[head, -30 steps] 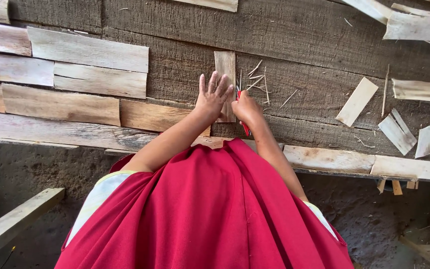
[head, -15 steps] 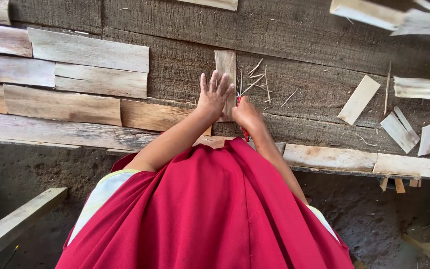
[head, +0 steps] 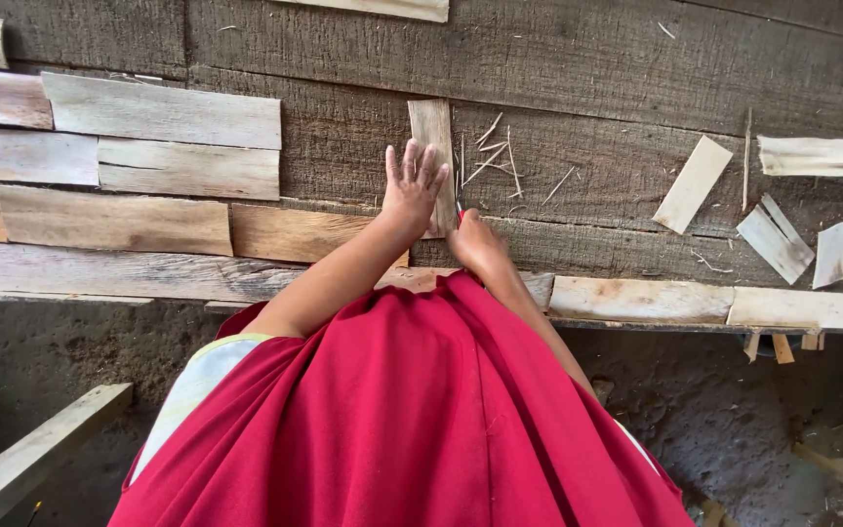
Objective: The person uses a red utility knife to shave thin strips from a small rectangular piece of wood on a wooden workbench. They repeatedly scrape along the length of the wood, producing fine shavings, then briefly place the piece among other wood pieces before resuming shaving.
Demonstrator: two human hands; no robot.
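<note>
A narrow pale wood strip [head: 430,125] lies lengthwise on the dark plank floor [head: 578,59]. My left hand [head: 412,187] rests flat on the strip's near half with its fingers spread. Just to the right, my right hand [head: 476,246] is closed around a small red-handled tool [head: 460,209] at the strip's right edge. Only a sliver of the tool shows and its blade is hidden. Thin splinters [head: 492,156] lie beside the strip. A red garment [head: 412,420] covers my lap and hides my forearms' lower parts.
Wide pale boards [head: 158,112] lie in rows at the left. Short offcuts [head: 693,183] and more pieces [head: 775,242] are scattered at the right. A long plank [head: 714,301] edges the floor above bare dirt [head: 51,342]. A beam [head: 31,459] lies at the lower left.
My right hand has drawn back toward me along the strip's right edge. My left hand has stayed flat on the strip.
</note>
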